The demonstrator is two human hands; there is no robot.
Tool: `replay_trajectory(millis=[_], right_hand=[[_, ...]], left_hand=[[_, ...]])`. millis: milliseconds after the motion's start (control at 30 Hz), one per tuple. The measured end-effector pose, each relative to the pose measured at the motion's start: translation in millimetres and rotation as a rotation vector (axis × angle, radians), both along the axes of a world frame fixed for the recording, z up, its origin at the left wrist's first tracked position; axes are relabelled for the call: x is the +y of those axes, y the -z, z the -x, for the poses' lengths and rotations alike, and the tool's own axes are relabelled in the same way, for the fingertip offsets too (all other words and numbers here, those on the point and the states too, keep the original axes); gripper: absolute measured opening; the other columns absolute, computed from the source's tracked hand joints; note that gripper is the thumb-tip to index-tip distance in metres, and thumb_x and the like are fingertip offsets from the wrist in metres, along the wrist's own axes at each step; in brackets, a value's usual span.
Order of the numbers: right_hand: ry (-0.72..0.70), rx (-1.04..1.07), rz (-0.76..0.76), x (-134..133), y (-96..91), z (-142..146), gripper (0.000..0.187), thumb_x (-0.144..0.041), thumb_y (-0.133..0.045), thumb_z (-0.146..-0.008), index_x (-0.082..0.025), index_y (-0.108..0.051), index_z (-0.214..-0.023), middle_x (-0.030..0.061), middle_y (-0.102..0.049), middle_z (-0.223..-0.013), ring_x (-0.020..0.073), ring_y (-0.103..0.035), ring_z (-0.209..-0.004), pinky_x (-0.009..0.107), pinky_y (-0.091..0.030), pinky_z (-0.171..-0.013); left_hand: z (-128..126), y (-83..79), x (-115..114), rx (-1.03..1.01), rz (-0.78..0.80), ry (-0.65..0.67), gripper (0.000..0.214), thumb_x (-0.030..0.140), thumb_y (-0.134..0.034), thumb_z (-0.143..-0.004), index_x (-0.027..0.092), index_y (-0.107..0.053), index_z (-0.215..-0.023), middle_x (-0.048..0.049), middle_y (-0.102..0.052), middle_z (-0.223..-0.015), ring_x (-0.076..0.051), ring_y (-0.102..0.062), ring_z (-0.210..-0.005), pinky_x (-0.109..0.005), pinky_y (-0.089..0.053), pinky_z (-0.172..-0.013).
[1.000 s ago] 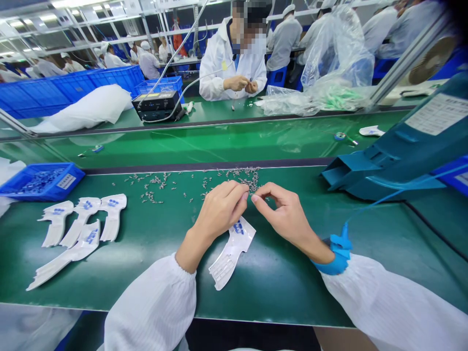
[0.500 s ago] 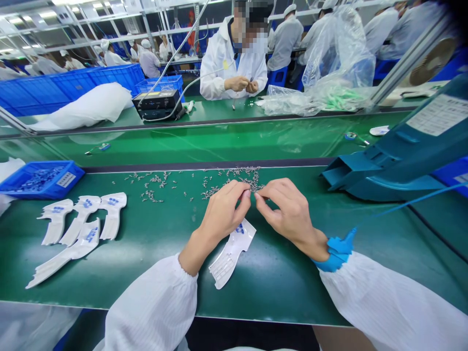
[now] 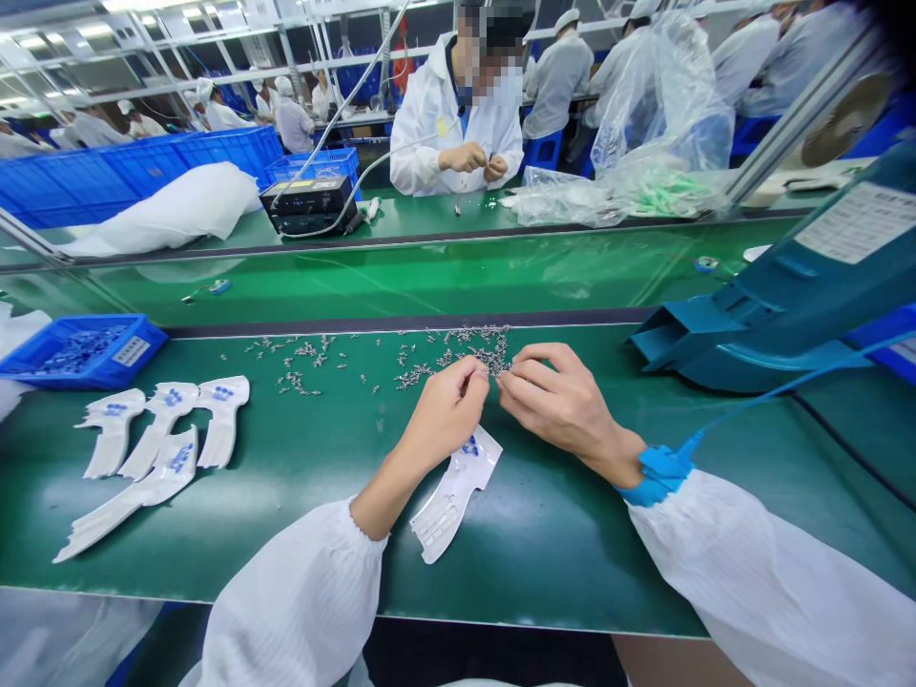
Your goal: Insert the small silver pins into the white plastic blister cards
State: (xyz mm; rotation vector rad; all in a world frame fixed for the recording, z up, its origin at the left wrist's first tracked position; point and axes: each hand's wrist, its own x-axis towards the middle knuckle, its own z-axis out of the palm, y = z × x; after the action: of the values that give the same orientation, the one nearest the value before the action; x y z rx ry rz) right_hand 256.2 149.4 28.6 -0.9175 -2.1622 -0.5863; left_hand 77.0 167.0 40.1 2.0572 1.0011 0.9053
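My left hand is closed in a pinch at the near edge of a scattered pile of small metal screws. What its fingertips hold, if anything, is too small to make out. Just to its right, my right hand also has thumb and fingers pressed together beside the pile, the tips hidden or too tiny to read. Below the hands lies a curved white plastic piece with blue parts at its upper end, partly covered by my left hand. A blue wrist strap circles my right wrist.
Several similar white pieces lie at the left, near a blue bin of small blue parts. A teal machine housing stands at the right. Behind the bench runs a green belt carrying small parts; a co-worker sits across it.
My left fingers have curled in more tightly, and my right fingers have drawn together near the screws. The small parts on the belt have shifted right. The white pieces stay in place.
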Motion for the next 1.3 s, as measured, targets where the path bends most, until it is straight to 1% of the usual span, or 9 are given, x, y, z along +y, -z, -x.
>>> replay_trajectory(millis=[133,267,367,533,667,800,933,1167,1300], right_hand=[[-0.042,0.045,0.100,3.6,0.6,0.8,0.019,-0.010,-0.059,-0.089,-0.022,-0.064,-0.076,0.0037,-0.065,-0.070,0.0232,-0.059,-0.084,0.038,-0.051,-0.077],[-0.047,0.281,0.245,0.9,1.2,4.3,0.016,-0.014,-0.059,-0.090,-0.022,-0.062,-0.077,0.0036,-0.065,-0.074,0.0218,-0.057,-0.080,0.037,-0.049,-0.076],[-0.103,0.558,0.570,-2.1,2.7,8.3,0.013,-0.020,-0.060,-0.089,-0.022,-0.060,-0.076,0.0013,-0.062,-0.074,0.0186,-0.056,-0.074,0.034,-0.046,-0.071],[-0.438,1.221,1.249,-4.3,4.1,12.0,0.017,-0.031,-0.068,-0.081,-0.022,-0.058,-0.072,-0.0031,-0.054,-0.067,0.0140,-0.052,-0.065,0.028,-0.044,-0.065],[-0.640,1.429,1.537,-6.4,-0.5,9.3,0.015,-0.026,-0.071,-0.075,-0.021,-0.059,-0.068,-0.0046,-0.049,-0.059,0.0126,-0.051,-0.064,0.026,-0.043,-0.066],[-0.666,1.435,1.630,-6.4,-5.1,5.5,0.015,-0.025,-0.073,-0.072,-0.021,-0.060,-0.065,-0.0043,-0.046,-0.057,0.0141,-0.053,-0.066,0.026,-0.042,-0.066],[-0.627,1.433,1.601,-5.0,-6.1,2.7,0.014,-0.026,-0.073,-0.075,-0.021,-0.062,-0.066,-0.0041,-0.047,-0.057,0.0137,-0.051,-0.065,0.027,-0.041,-0.069],[-0.567,1.393,1.608,-4.7,-8.2,3.7,0.019,-0.029,-0.073,-0.077,-0.021,-0.060,-0.066,-0.0054,-0.045,-0.054,0.0136,-0.050,-0.064,0.028,-0.039,-0.069],[-0.465,1.231,1.508,-3.7,-9.9,3.2,0.020,-0.034,-0.070,-0.080,-0.022,-0.058,-0.069,-0.0052,-0.047,-0.056,0.0138,-0.048,-0.063,0.028,-0.037,-0.064]], left_hand=[[4.6,0.6,4.2,0.075,-0.090,0.010,0.022,0.021,-0.039,-0.096,0.021,-0.046,-0.076,0.0044,-0.047,-0.068,-0.013,-0.044,-0.064,-0.026,-0.033,-0.061],[6.1,4.2,5.4,0.120,-0.210,0.028,0.017,0.020,-0.043,-0.095,0.021,-0.047,-0.079,0.0032,-0.045,-0.074,-0.014,-0.042,-0.068,-0.028,-0.032,-0.065],[6.2,6.0,5.1,0.116,-0.273,0.028,0.015,0.019,-0.041,-0.097,0.021,-0.049,-0.084,0.0023,-0.048,-0.078,-0.014,-0.045,-0.070,-0.027,-0.035,-0.066],[7.3,3.6,4.6,0.107,-0.395,0.110,0.021,0.021,-0.035,-0.102,0.020,-0.051,-0.090,0.0008,-0.055,-0.080,-0.013,-0.052,-0.072,-0.025,-0.042,-0.068],[11.8,-0.1,5.4,0.155,-0.541,0.178,0.023,0.022,-0.034,-0.101,0.019,-0.056,-0.092,-0.0030,-0.060,-0.084,-0.016,-0.055,-0.077,-0.029,-0.045,-0.071],[18.7,-3.8,7.7,0.233,-0.703,0.182,0.020,0.021,-0.041,-0.100,0.019,-0.060,-0.095,-0.0047,-0.064,-0.090,-0.017,-0.054,-0.079,-0.030,-0.044,-0.070],[22.0,-6.8,8.7,0.320,-0.860,0.147,0.019,0.017,-0.043,-0.099,0.019,-0.062,-0.097,-0.0028,-0.065,-0.085,-0.015,-0.053,-0.072,-0.028,-0.044,-0.066],[23.0,-2.7,10.2,0.268,-0.869,0.108,0.014,0.015,-0.050,-0.098,0.018,-0.064,-0.102,-0.0021,-0.067,-0.086,-0.014,-0.056,-0.073,-0.027,-0.046,-0.066],[26.2,-4.1,11.6,0.316,-0.828,0.124,0.015,0.016,-0.050,-0.098,0.018,-0.064,-0.105,-0.0023,-0.068,-0.088,-0.014,-0.057,-0.075,-0.027,-0.047,-0.068]])
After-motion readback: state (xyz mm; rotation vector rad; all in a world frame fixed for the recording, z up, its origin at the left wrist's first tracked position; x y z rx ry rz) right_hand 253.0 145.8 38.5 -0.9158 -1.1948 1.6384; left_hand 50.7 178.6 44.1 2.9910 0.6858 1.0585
